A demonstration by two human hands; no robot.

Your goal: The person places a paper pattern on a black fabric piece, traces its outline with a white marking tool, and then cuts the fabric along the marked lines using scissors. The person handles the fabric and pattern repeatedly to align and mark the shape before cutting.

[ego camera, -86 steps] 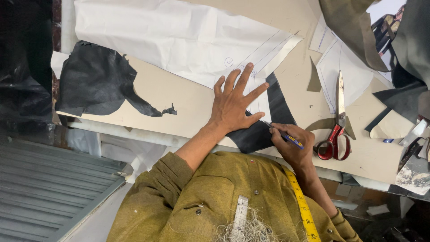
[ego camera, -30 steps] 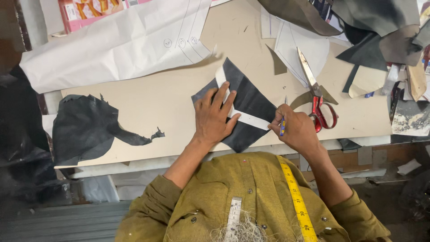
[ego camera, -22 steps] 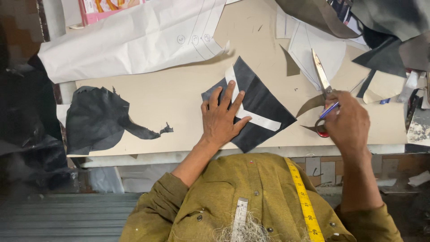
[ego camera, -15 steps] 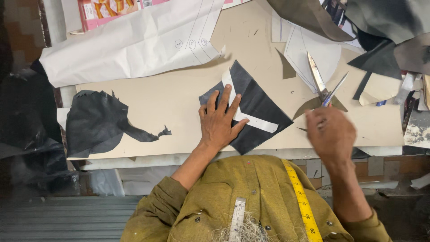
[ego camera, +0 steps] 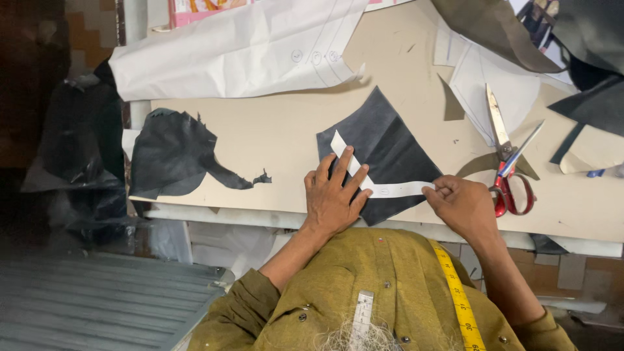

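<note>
A dark grey piece of fabric (ego camera: 390, 140) lies on the beige table (ego camera: 286, 136) near its front edge. A bent white paper strip (ego camera: 383, 190) lies across it. My left hand (ego camera: 333, 195) rests flat on the fabric's left part, fingers spread over the strip's upper arm. My right hand (ego camera: 460, 205) pinches the strip's right end at the fabric's right corner. Red-handled scissors (ego camera: 509, 162) lie open on the table just right of my right hand, with a blue pen (ego camera: 520, 156) lying across them.
A ragged black leather scrap (ego camera: 175, 153) lies at the table's left end. A large white paper pattern (ego camera: 240, 49) covers the back. More paper and dark fabric pieces (ego camera: 585, 97) pile up at the right. A yellow tape measure (ego camera: 458, 299) hangs over my shoulder.
My right hand put the pen down by the scissors, came back and took hold of the white strip's right end. My left hand stayed pressed on the fabric.
</note>
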